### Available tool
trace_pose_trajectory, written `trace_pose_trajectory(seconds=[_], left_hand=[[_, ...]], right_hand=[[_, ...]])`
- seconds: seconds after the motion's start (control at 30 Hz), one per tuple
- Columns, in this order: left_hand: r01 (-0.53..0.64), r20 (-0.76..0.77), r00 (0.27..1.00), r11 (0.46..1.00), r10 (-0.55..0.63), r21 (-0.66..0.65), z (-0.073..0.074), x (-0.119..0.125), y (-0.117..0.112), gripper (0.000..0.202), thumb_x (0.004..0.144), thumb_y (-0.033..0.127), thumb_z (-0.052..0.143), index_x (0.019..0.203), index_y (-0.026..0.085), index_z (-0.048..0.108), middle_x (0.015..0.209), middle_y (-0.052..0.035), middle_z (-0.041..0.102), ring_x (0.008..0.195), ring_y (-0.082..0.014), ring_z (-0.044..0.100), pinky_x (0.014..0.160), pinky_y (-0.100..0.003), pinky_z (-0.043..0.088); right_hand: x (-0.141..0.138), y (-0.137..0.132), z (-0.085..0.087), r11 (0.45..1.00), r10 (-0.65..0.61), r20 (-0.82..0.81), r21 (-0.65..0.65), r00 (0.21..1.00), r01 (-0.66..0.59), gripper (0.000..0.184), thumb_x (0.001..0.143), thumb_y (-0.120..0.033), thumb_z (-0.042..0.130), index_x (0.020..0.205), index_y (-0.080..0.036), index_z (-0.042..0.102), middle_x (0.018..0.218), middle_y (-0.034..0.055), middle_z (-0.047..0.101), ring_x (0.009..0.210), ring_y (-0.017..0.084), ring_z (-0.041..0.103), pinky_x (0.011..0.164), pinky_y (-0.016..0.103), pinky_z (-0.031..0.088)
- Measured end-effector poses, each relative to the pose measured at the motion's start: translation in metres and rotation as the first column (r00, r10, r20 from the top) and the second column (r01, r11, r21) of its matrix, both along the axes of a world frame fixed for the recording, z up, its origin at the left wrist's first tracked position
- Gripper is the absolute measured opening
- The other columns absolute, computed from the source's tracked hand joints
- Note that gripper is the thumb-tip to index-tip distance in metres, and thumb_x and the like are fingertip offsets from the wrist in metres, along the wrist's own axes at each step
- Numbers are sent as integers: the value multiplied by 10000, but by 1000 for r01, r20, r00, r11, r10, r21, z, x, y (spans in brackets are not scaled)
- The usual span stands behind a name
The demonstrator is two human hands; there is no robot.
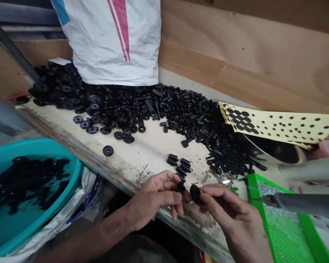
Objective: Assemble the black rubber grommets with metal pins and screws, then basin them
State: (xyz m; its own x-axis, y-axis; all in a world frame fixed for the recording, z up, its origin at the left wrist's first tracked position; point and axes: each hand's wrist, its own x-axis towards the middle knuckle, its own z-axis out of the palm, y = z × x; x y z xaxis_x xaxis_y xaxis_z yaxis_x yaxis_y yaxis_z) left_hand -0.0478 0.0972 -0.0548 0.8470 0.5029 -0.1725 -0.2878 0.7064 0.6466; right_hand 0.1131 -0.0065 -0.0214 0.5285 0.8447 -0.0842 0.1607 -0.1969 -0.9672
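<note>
Near the table's front edge, my left hand (pixel 160 195) pinches a small black plastic part (pixel 181 187) between thumb and fingers. Close beside it, my right hand (pixel 230 212) grips a round black cap (pixel 196 194) by its edge. The two parts are held nearly together; whether they touch I cannot tell. Just beyond my hands, several short black cylinders (pixel 182 166) lie in a small group. Loose round black discs (pixel 108 150) are scattered to the left, and a dense heap of short black tubes (pixel 186 109) lies farther back.
A teal basin (pixel 76 160) of black parts stands at lower left. At right are a green tray (pixel 279 237) with small metal pieces, a grey cylindrical tool (pixel 304 204), a metal bowl (pixel 263 157) and yellow sticker sheets (pixel 279 126). Behind the heap is a white sack (pixel 98 44).
</note>
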Motion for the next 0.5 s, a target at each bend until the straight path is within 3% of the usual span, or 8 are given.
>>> trace_pose_trajectory(seconds=[0.23,0.5], left_hand=[[0,36,999,998,2,-60,-7,0,0,250,792,167,710,1027,112,641,785,-52,652,623,-132,649,538,-200,511],[-22,25,999,984,27,-176,-2,5,-6,268,766,195,756,1003,134,646,816,-54,679,657,-142,668,608,-214,513]], right_hand=[[-8,4,-5,993,56,-53,103,997,-50,72,725,-288,785,719,-221,759,794,37,685,661,141,673,587,177,573],[-4,0,-13,994,99,-260,78,960,-81,103,736,-303,779,712,-209,742,877,50,669,720,150,661,640,229,569]])
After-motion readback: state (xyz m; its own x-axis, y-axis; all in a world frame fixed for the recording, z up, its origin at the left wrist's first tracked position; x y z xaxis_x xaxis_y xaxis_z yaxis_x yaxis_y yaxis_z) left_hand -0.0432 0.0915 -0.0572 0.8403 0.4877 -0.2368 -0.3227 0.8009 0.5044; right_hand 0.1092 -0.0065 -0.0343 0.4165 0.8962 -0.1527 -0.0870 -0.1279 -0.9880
